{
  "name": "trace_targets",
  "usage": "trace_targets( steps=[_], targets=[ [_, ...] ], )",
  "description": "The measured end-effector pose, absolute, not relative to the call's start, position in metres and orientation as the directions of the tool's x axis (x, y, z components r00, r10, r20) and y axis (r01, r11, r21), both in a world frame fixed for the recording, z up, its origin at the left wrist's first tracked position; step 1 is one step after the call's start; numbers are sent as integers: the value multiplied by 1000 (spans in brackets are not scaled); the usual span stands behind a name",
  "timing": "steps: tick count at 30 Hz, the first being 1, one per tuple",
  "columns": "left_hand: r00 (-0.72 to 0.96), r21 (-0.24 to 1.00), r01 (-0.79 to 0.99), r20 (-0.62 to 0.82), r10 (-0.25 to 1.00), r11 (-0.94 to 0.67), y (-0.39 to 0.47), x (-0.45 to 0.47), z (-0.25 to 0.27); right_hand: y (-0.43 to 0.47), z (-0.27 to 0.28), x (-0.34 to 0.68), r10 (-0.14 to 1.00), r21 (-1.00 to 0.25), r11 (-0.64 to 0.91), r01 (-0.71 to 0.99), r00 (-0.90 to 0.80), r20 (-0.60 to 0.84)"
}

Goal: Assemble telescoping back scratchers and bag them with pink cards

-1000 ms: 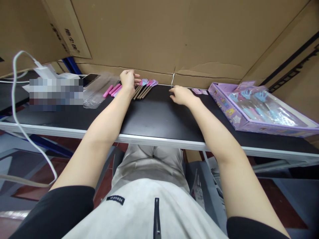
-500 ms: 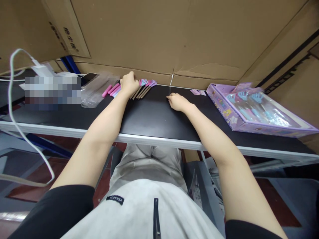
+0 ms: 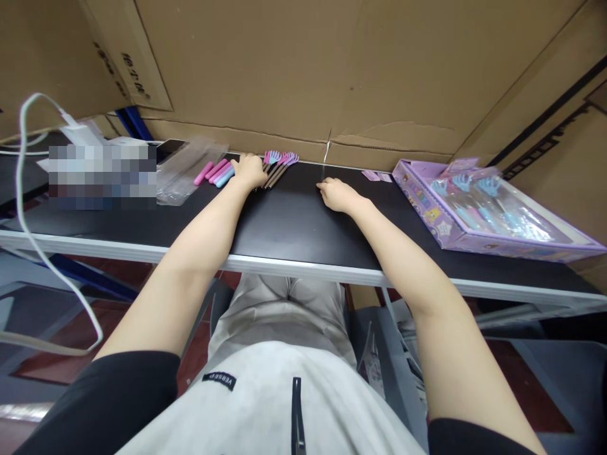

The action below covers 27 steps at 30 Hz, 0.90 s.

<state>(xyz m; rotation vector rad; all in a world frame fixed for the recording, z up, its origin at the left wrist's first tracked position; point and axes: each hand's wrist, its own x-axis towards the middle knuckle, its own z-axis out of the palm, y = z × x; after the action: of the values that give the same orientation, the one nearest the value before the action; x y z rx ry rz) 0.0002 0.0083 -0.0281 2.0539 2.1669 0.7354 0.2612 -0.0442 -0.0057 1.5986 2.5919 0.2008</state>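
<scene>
Claw-tipped rods [image 3: 279,169], laid side by side near the back of the black table [image 3: 294,227], claws all pointing away, probably to keep them from tangling. Over their left part, the left hand [image 3: 251,170], fingers bent downward; cannot tell whether gripping any. Just left of it, pink and blue handles [image 3: 215,172] in a row, likely kept apart by kind. Farther right, the right hand [image 3: 336,193], fingers curled at the tabletop, perhaps for support; cannot tell whether pinching anything
</scene>
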Motion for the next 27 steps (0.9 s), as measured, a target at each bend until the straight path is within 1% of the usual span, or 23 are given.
trace_targets(
  steps=[4, 11, 14, 16, 18, 20, 24, 27],
  targets=[
    [-119, 386, 923, 274, 954, 4, 7, 6, -29, -45, -5, 261, 892, 164, 447, 879, -451, -10],
    [-147, 367, 928, 219, 965, 58, -2, 12, -23, -50, -1, 259, 907, 157, 419, 894, -421, -21],
    [-165, 387, 920, 236, 958, 63, -4, 12, -21, -53, 2, 258, 913, 163, 404, 900, -407, -13],
    [-157, 413, 910, 268, 950, 34, -2, 12, -21, -54, 2, 257, 911, 166, 403, 900, -411, 17],
    [-122, 444, 896, 314, 941, -33, 1, 12, -23, -54, 1, 258, 903, 162, 409, 898, -423, 68],
    [-57, 481, 866, 367, 928, -137, 6, 14, -25, -51, -2, 259, 886, 149, 424, 893, -443, 134],
    [175, 542, 733, 433, 884, -411, 15, 28, -29, -43, -9, 261, 823, 128, 486, 864, -502, 266],
    [325, 576, 605, 451, 831, -550, 13, 41, -28, -40, -10, 260, 794, 117, 520, 846, -529, 298]
  ],
)
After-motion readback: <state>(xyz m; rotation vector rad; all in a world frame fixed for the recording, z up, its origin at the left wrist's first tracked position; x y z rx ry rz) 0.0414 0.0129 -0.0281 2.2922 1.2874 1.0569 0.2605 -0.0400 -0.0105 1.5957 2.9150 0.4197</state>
